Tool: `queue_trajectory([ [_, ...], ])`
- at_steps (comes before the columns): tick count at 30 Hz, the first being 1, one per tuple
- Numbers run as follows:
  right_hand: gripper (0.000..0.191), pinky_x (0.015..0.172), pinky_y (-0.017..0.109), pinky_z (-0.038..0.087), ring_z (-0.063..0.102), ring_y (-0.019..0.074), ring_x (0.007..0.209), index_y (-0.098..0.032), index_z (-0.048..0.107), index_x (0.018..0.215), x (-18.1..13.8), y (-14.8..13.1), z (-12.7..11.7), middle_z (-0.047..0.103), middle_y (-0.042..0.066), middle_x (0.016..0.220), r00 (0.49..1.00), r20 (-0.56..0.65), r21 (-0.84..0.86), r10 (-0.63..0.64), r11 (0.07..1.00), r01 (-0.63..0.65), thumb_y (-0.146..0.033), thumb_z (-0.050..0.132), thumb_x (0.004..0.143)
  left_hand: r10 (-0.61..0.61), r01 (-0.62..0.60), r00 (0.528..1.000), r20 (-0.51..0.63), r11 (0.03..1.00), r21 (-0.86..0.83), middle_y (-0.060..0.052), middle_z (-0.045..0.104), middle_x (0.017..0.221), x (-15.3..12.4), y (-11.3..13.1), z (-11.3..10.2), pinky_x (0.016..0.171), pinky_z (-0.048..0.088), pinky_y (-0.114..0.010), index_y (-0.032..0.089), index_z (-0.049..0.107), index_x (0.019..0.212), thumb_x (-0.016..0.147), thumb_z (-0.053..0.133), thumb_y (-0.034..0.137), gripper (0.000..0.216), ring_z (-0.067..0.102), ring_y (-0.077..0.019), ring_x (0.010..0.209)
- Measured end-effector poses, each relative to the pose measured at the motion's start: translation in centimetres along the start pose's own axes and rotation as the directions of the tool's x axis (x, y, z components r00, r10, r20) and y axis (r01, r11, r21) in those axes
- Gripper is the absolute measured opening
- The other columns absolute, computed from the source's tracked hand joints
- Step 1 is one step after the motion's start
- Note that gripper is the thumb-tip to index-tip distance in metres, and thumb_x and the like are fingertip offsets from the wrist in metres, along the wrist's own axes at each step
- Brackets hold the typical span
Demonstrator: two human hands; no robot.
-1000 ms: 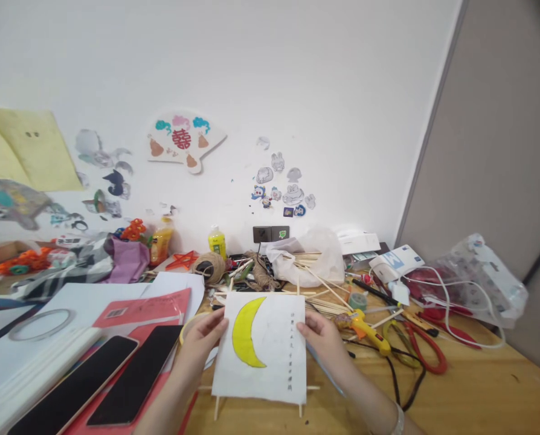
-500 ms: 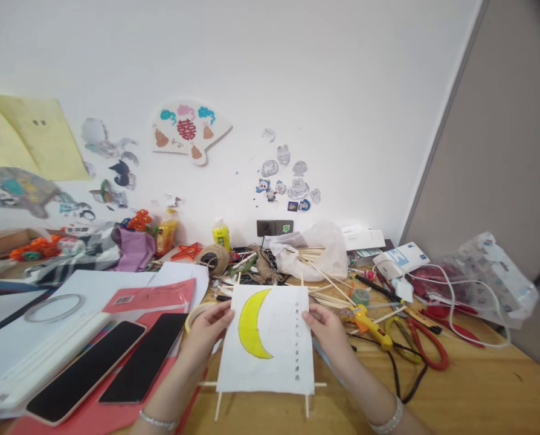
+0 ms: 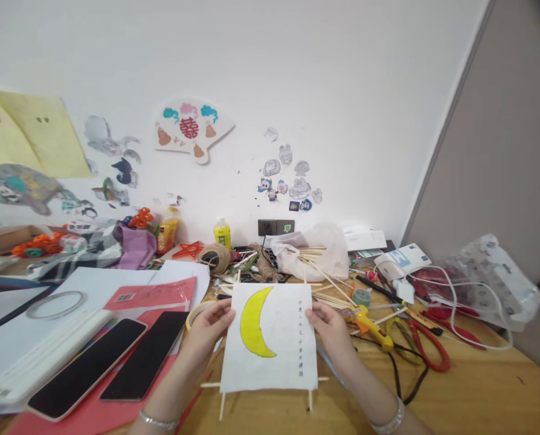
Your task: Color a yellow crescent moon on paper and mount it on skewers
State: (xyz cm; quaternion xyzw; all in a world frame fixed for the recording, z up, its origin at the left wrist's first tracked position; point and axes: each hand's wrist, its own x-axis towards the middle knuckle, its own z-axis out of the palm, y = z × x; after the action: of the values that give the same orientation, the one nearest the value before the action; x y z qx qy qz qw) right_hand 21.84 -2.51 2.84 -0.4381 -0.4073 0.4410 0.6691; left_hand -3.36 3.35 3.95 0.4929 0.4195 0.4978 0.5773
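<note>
I hold up a white paper panel point(image 3: 279, 356) painted with a yellow crescent moon point(image 3: 254, 325) and a column of small dark characters. It is fixed on a frame of thin wooden sticks point(image 3: 223, 403) that poke out below and at the sides. My left hand point(image 3: 208, 327) pinches the panel's left edge near the top. My right hand point(image 3: 332, 329) pinches its right edge. Both wrists wear silver bracelets.
Two dark phones point(image 3: 116, 362) lie on red paper at the left, beside a tape ring point(image 3: 55, 304). A yellow glue gun point(image 3: 372, 329), red-handled scissors point(image 3: 426, 347), loose sticks point(image 3: 328, 290), twine point(image 3: 215, 258) and cables crowd the wooden table point(image 3: 469, 393) behind and right. Paper cutouts decorate the wall.
Both hands and the panel have kept their grip and drifted slightly to the right in view as my head turned a little. Nothing was picked up or let go.
</note>
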Motion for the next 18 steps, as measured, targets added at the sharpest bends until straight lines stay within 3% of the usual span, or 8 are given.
queue_trajectory([
  [9,0.043,0.076,0.042,0.052,0.068,0.0298,0.081,-0.016,0.073,0.080,-0.4,-0.3,0.1,0.076,0.008,0.080,0.999,0.007,0.013,0.033,0.999,-0.033,-0.052,0.083,0.059,-0.022,0.026,0.996,0.089,0.999,-0.046,-0.005,0.063,0.107,0.6,-1.1,-0.5,0.076,0.055,-0.038,0.015,0.060,0.107,0.089,0.061,0.027,0.021,0.063,-0.0185,0.089],
  [18,0.043,0.078,0.042,0.052,0.069,0.0295,0.081,-0.017,0.073,0.079,-0.3,-0.7,0.2,0.076,0.009,0.081,1.000,-0.014,0.017,-0.006,1.000,0.006,-0.052,0.084,0.056,0.035,-0.030,0.997,0.066,0.997,-0.072,-0.005,0.063,0.104,0.7,-1.2,-0.7,0.074,0.055,-0.036,0.015,0.060,0.106,0.089,0.061,0.027,0.021,0.063,-0.0175,0.086],
])
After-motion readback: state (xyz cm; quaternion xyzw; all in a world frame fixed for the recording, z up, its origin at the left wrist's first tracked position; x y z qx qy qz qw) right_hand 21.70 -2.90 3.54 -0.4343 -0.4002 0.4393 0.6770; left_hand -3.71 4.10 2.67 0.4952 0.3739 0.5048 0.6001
